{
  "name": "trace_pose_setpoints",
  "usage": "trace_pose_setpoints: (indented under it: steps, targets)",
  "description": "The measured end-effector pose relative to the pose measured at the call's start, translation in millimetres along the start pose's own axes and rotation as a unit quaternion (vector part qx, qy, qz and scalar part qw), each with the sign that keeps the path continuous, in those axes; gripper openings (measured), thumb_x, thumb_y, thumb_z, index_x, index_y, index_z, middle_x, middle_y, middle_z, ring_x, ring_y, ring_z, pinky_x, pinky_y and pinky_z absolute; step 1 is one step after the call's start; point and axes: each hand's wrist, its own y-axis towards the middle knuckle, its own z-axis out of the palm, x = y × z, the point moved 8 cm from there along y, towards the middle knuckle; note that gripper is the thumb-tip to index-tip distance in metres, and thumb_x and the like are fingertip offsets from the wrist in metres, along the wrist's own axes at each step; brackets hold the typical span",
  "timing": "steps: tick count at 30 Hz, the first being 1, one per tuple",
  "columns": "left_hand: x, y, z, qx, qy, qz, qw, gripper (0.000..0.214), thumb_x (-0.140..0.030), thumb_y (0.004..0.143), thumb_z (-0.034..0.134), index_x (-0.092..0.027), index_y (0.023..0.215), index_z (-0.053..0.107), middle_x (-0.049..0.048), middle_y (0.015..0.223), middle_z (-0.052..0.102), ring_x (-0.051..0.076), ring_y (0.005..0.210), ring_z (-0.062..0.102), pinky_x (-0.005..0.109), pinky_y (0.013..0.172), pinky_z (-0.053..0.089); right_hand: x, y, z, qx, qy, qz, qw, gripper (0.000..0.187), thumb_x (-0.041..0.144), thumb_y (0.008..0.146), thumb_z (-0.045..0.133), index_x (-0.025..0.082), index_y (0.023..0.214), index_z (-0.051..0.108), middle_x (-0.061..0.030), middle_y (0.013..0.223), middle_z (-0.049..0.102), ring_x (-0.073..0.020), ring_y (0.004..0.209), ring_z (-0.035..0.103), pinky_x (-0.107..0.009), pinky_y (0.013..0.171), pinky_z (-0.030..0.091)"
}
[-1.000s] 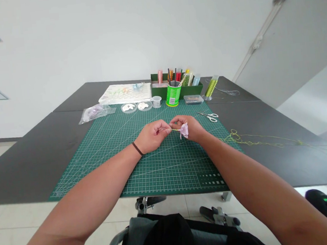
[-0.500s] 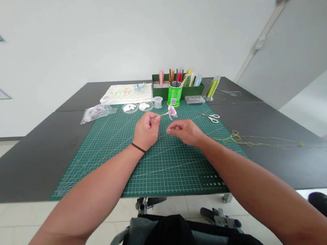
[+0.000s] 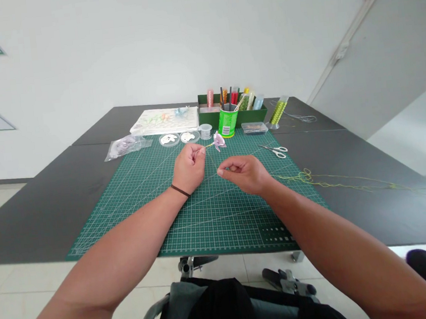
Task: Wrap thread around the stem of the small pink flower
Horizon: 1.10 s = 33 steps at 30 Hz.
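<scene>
A pale purple artificial flower [image 3: 219, 141] on a thin yellow-green stem sticks out to the right of my left hand [image 3: 190, 168], whose thumb and fingers pinch the stem. Lower and to the right, my right hand [image 3: 244, 173] is closed in a pinch on a fine thread, which runs up to the stem near my left fingertips. Loose yellow-green thread [image 3: 306, 176] lies beyond my right wrist, over the mat and the dark tabletop. Both hands are above the green cutting mat [image 3: 208, 221].
White-handled scissors [image 3: 279, 152] lie right of the hands. Behind stand a green can [image 3: 228, 121] with sticks, a green box [image 3: 261, 115] of thread spools, a clear case [image 3: 254, 128], and small dishes [image 3: 169, 140] with white pieces. A plastic bag [image 3: 124, 146] lies left.
The flower has turned in my left fingers and now shows its open side, a little further left and up. My right hand has barely moved.
</scene>
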Motion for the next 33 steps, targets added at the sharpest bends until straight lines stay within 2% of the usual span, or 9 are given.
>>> trace_pose_setpoints:
  steps: [7,12,22,28,33]
  targets:
    - [0.2,-0.2,2.8,0.011,0.017,0.008,1.000,0.012,-0.027,0.090,0.050,-0.018,0.084,0.056,-0.0029,0.064,0.056,0.011,0.058,0.048,0.025,0.060,0.040,7.1,-2.6,-3.5,-0.014,-0.010,-0.020,1.000,0.024,0.039,0.082,0.060,0.018,0.076,0.071,0.0067,0.047,0.041,-0.0071,0.047,0.033,-0.023,0.050,0.030]
    - [0.2,-1.7,8.4,0.040,0.036,0.024,0.998,0.012,-0.026,0.090,0.049,-0.018,0.085,0.057,-0.0020,0.067,0.059,0.012,0.061,0.051,0.026,0.063,0.041,16.6,-4.5,-11.7,-0.041,-0.045,-0.052,0.997,0.021,0.037,0.084,0.060,0.020,0.077,0.071,0.0055,0.050,0.047,-0.0078,0.049,0.037,-0.023,0.054,0.033]
    - [-3.8,-8.9,27.7,0.143,0.085,0.077,0.983,0.016,-0.029,0.090,0.049,-0.018,0.084,0.059,-0.0012,0.069,0.062,0.013,0.062,0.054,0.025,0.059,0.038,16.8,-5.3,-30.0,-0.103,-0.084,-0.070,0.989,0.022,0.039,0.085,0.058,0.021,0.080,0.070,0.0046,0.053,0.050,-0.0093,0.051,0.040,-0.025,0.054,0.034]
    - [-7.8,-15.4,37.2,0.216,0.062,0.092,0.970,0.015,-0.026,0.089,0.049,-0.018,0.082,0.059,-0.0023,0.066,0.060,0.012,0.061,0.054,0.025,0.059,0.038,16.6,-4.8,-42.3,-0.153,-0.099,-0.077,0.980,0.019,0.035,0.085,0.059,0.021,0.079,0.070,0.0025,0.059,0.059,-0.0106,0.055,0.048,-0.025,0.057,0.037]
    - [-13.8,-23.5,44.8,0.288,0.021,0.110,0.951,0.014,-0.027,0.088,0.050,-0.019,0.081,0.058,-0.0038,0.063,0.057,0.012,0.060,0.053,0.024,0.059,0.039,14.6,-3.0,-47.2,-0.165,-0.118,-0.070,0.977,0.020,0.035,0.085,0.059,0.023,0.078,0.071,0.0006,0.064,0.064,-0.0127,0.060,0.053,-0.027,0.060,0.039]
